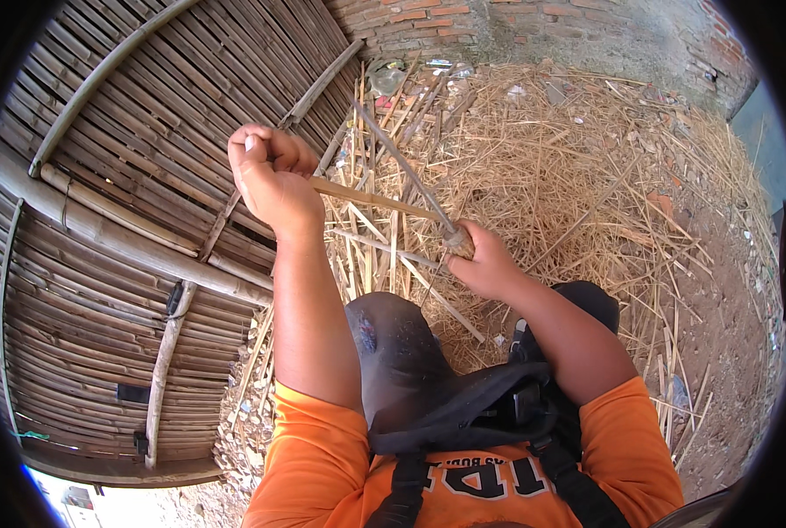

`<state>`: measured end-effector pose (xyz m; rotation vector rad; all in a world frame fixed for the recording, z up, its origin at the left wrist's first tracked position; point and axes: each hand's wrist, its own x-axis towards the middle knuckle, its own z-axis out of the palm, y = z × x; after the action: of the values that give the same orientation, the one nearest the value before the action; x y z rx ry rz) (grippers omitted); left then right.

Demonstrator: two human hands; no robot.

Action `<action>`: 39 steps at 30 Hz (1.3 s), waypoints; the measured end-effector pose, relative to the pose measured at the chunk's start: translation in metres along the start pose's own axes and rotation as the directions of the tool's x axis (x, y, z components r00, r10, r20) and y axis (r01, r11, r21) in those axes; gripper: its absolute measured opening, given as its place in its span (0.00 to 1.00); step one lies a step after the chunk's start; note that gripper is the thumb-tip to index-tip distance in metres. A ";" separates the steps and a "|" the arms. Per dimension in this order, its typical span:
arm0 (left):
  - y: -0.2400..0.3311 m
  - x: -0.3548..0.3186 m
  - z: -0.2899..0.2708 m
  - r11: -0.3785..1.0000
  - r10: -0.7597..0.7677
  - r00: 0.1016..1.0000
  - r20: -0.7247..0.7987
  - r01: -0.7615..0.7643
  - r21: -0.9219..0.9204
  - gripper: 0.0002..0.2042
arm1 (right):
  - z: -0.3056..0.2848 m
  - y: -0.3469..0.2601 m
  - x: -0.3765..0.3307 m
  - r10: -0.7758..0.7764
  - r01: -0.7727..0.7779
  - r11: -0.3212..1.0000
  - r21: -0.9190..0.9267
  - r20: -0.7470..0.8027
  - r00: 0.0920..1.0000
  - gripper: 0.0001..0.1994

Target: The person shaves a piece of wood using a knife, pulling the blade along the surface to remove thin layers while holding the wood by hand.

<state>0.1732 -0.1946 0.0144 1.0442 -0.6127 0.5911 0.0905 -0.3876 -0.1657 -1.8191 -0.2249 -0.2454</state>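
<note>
My left hand [274, 172] is raised in front of the slatted wall, fingers curled closed around one end of a flat, pale bamboo strip [371, 197]. The strip runs rightward from my fist, and its other end meets the blade near the handle. My right hand [489, 264] grips the wooden handle of a long, narrow machete [402, 161]. Its dark blade points away and to the left. Whether the strip touches the blade or only passes behind it I cannot tell.
A wall of bamboo slats [138, 132] with pole crosspieces stands close on the left. Bamboo shavings and split strips [533, 150] cover the ground ahead. A brick wall [551, 31] closes the far side. My bent knee [393, 330] is just below the hands.
</note>
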 end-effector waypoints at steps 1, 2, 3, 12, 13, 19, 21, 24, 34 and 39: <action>-0.001 -0.001 0.001 1.000 -0.006 1.000 0.003 0.006 -0.003 0.05 | 0.001 -0.002 -0.002 0.005 -0.006 1.000 0.019 0.030 1.000 0.21; -0.002 0.000 0.003 1.000 -0.012 1.000 0.005 0.012 -0.006 0.05 | 0.001 -0.002 -0.004 0.009 -0.012 0.999 0.038 0.059 0.998 0.22; -0.001 0.001 0.007 1.000 -0.017 1.000 0.008 0.018 -0.009 0.05 | 0.002 -0.002 -0.005 0.013 -0.018 0.998 0.057 0.088 0.996 0.22; 0.000 0.002 0.003 0.998 -0.001 0.996 -0.093 0.006 0.056 0.07 | 0.000 -0.019 -0.002 0.216 -0.169 0.964 -0.206 0.232 0.948 0.21; -0.001 0.002 0.004 0.999 0.003 0.997 -0.079 0.002 0.054 0.07 | 0.000 -0.016 -0.004 0.135 -0.105 0.981 -0.162 0.185 0.974 0.22; -0.004 -0.003 0.025 0.999 -0.021 1.000 -0.017 0.022 0.048 0.06 | 0.011 0.001 -0.009 0.054 -0.052 0.998 -0.044 0.069 0.996 0.22; -0.003 -0.005 0.029 0.993 0.002 0.997 -0.071 0.007 0.122 0.06 | 0.016 0.010 -0.007 0.217 -0.200 0.971 -0.131 0.132 0.967 0.22; -0.003 -0.003 0.016 0.998 -0.005 0.995 -0.099 0.011 0.059 0.05 | 0.005 -0.005 -0.002 0.246 -0.218 0.967 -0.135 0.249 0.937 0.22; -0.002 -0.007 0.020 0.999 -0.006 1.000 0.022 0.005 0.031 0.05 | 0.002 -0.003 -0.010 0.021 -0.024 1.000 0.020 0.127 0.992 0.19; -0.002 -0.006 0.019 0.999 0.006 0.998 -0.058 -0.004 0.048 0.04 | 0.007 0.006 -0.002 0.200 -0.170 0.976 -0.138 0.244 0.949 0.19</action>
<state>0.1673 -0.2134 0.0164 1.0673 -0.5529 0.6408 0.0901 -0.3827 -0.1733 -1.9725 -0.2220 0.1143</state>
